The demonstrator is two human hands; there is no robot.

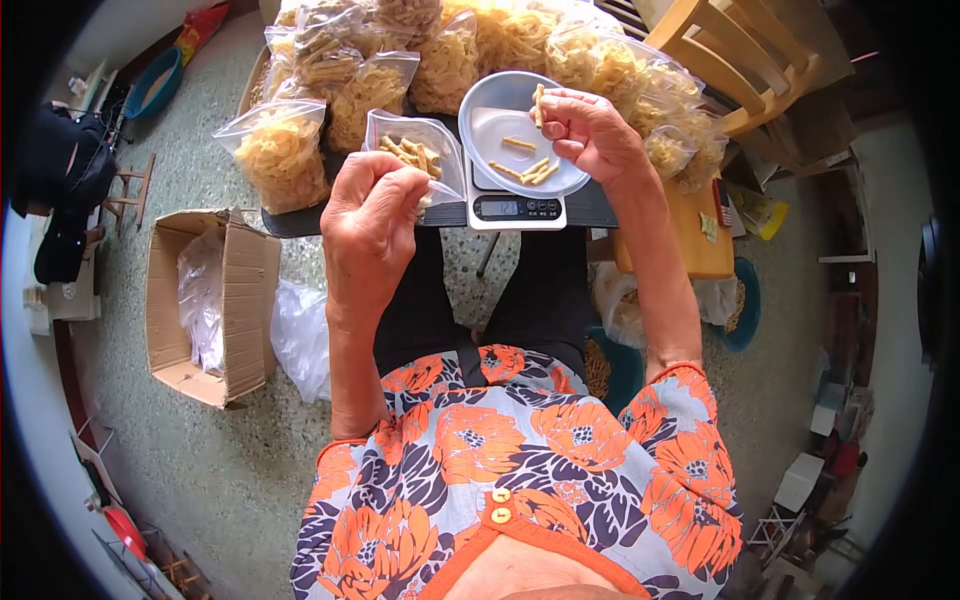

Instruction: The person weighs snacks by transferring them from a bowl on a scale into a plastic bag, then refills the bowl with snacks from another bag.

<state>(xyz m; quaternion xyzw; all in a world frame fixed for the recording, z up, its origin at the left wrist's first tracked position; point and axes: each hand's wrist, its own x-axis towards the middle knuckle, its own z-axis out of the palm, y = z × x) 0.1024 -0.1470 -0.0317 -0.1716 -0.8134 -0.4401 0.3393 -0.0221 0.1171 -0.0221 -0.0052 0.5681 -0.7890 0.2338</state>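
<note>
My left hand (370, 208) is closed at the near edge of a small clear plastic bag (450, 178), gripping it. Pale yellow-brown sticks (412, 153) lie inside, and the bag's far end gapes. Between thumb and fingers, my right hand (597, 135) pinches one similar stick (539, 106), held upright over the right side of a translucent round bowl (478, 112). Several loose sticks (540, 172) rest on the bowl's bottom. Underneath is a white digital scale (548, 222) with a lit display, its digits hard to read.
Filled clear bags (285, 160) crowd the table's back and both sides. A cardboard box (248, 310) with plastic inside stands on the floor at left, beside a white plastic bag (300, 335). To the right are a wooden chair (735, 50) and a teal basin (742, 310).
</note>
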